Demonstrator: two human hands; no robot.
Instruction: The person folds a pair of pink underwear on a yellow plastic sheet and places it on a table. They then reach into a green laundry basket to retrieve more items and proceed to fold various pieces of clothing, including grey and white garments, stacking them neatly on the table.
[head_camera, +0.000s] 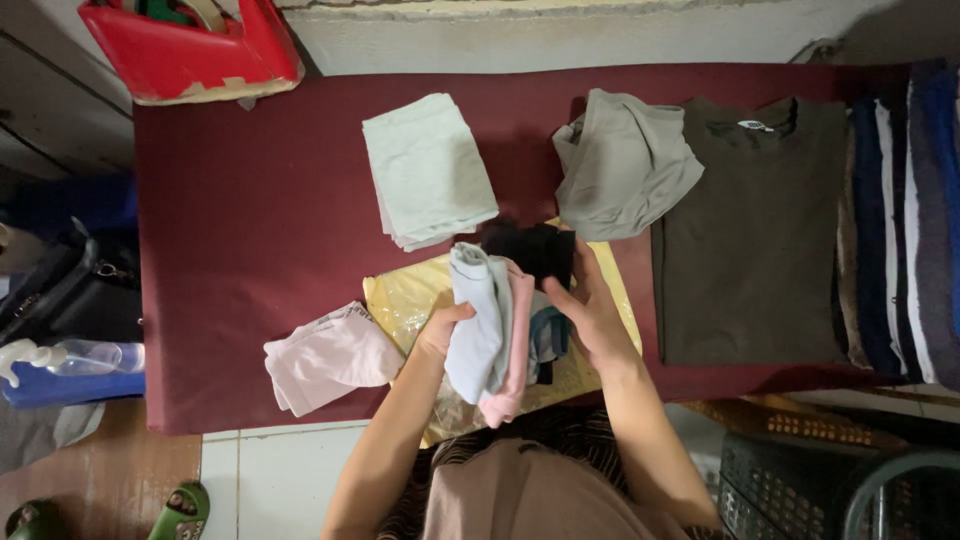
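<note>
Pale blue cloth (478, 325), folded together with a pink piece (512, 345), sits gripped in the left hand (442, 330) over a yellow bag (400, 300) on the maroon desk (240, 230). The right hand (590, 315) closes on dark garments (535, 250) (black, bunched). Nearby lie a mint stack (428, 170) and an olive shirt (750, 230).
</note>
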